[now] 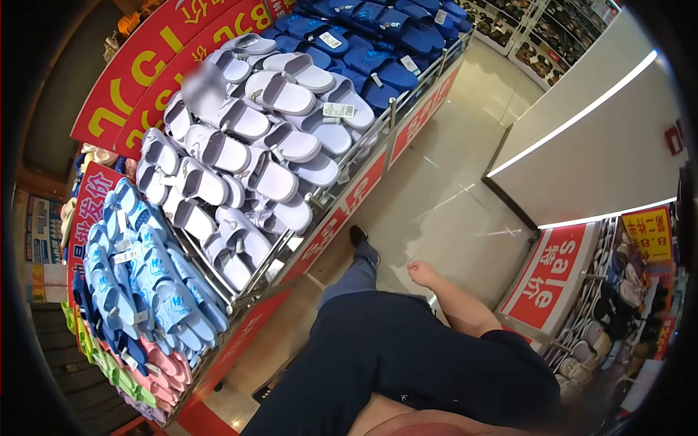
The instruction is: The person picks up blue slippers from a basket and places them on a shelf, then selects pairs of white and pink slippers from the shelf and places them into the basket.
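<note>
Glossy tiled floor (454,189) underfoot, red-fronted display stand (356,192) alongside. Holds the right hand (422,273) low, loosely curled; cannot tell whether fully closed. Has white slippers (206,187) piled on that stand, forward and left, well apart, slanted lengthwise with heels toward the aisle. Shows no left hand.
</note>
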The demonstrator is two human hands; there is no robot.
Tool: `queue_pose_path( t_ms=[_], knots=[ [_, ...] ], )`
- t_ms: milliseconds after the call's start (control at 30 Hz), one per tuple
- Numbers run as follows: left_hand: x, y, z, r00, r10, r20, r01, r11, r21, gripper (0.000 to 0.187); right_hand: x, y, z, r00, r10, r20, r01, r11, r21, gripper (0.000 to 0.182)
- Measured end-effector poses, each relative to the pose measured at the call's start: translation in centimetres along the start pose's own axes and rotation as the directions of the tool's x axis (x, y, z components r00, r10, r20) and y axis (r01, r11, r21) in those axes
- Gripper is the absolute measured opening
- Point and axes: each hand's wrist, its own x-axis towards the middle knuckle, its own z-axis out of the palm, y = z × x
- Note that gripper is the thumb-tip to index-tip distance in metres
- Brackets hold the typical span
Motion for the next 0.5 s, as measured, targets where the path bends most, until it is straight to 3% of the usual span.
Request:
queue_pose_path(
  t_ms=[300,500],
  knots=[
    [2.2,15.0,2.0,0.987,-0.064,0.149,0.062,0.998,0.018,0.043,9.9,-7.5,-11.1,0.999,0.017,0.048,-0.007,0.980,-0.200,0.030],
    [1.0,21.2,2.9,0.972,-0.112,0.206,0.109,0.994,0.021,0.045,17.6,-8.6,-16.9,0.998,-0.045,-0.036,0.041,0.995,-0.094,0.030]
  ],
)
